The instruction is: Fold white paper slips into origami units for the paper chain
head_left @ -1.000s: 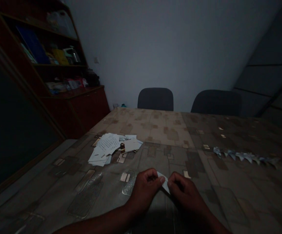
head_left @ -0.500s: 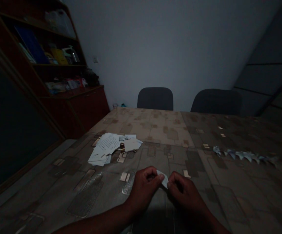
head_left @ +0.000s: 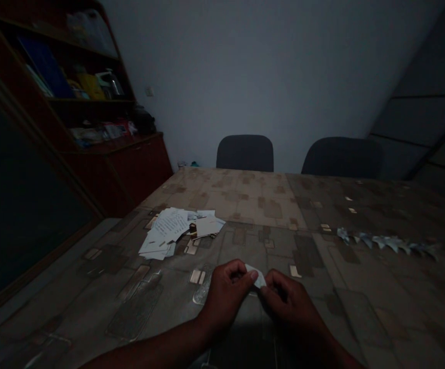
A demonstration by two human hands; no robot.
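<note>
A small piece of white paper (head_left: pixel 258 278) is held above the table near its front edge. My left hand (head_left: pixel 228 289) pinches its left side between thumb and fingers. On the right side of the paper, my right hand (head_left: pixel 286 297) has thumb and fingers closed on its edge. A loose pile of papers (head_left: pixel 170 225), some with writing, lies on the table to the left beyond my hands. To the right, a row of small folded paper pieces (head_left: pixel 386 241) stretches across the tablecloth.
The table (head_left: pixel 241 200) wears a patterned cloth. Two dark chairs (head_left: pixel 244 152) (head_left: pixel 341 156) stand behind its far edge. At the left is a red-brown cabinet (head_left: pixel 130 171) with items on its shelves.
The paper has tilted slightly between my fingers, and my right thumb sits a little further left along its lower edge. The camera view has shifted very slightly.
</note>
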